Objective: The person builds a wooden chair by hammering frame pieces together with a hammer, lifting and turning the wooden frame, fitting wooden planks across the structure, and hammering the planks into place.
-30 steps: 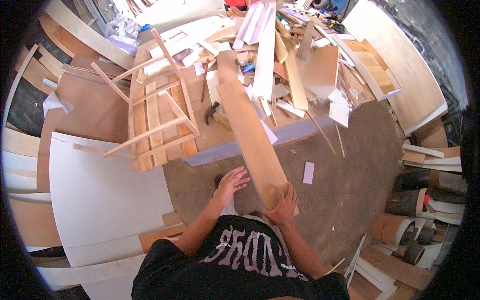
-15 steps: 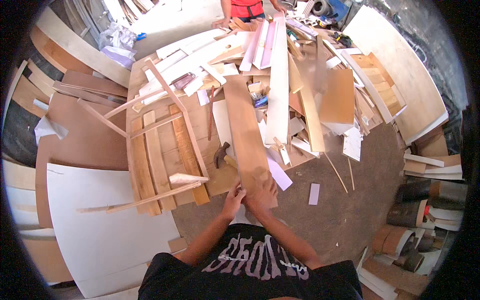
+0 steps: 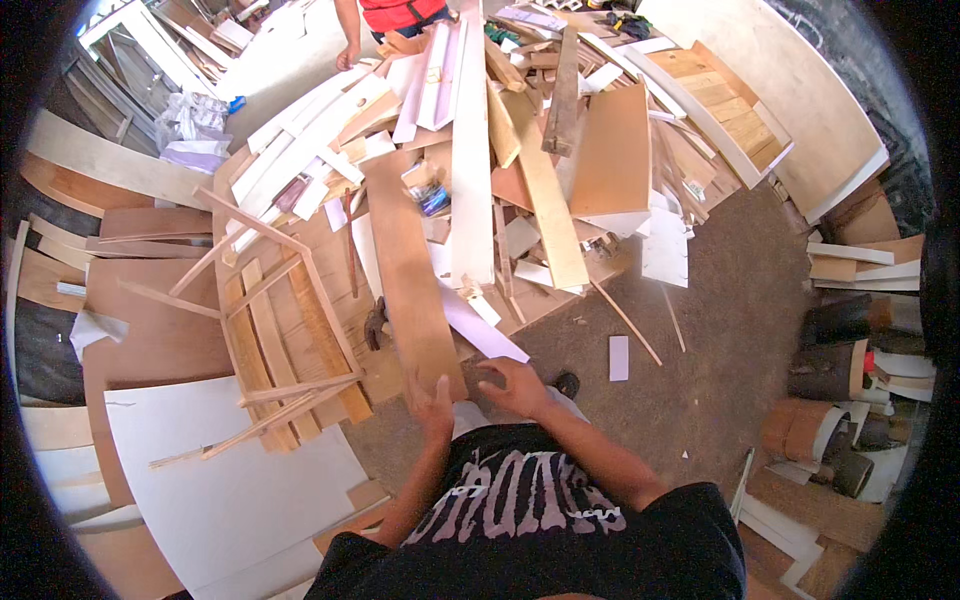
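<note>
Brown dirt floor [image 3: 720, 340] — strewn with a heap of wooden planks [image 3: 520, 150], a slatted frame [image 3: 285, 330], a white panel [image 3: 220, 480], a small white offcut [image 3: 618, 357].

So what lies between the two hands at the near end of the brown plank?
Only bare ground, in the head view: left hand grips the brown plank, right hand beside it.

Wearer seen from above: a black short-sleeved T-shirt [image 3: 540, 530] carrying a large pale grey-white jagged print across the chest, sleeves ending above the elbows, both forearms bare down to the left hand [image 3: 432, 402] and right hand [image 3: 520, 385], which wear no gloves.
</note>
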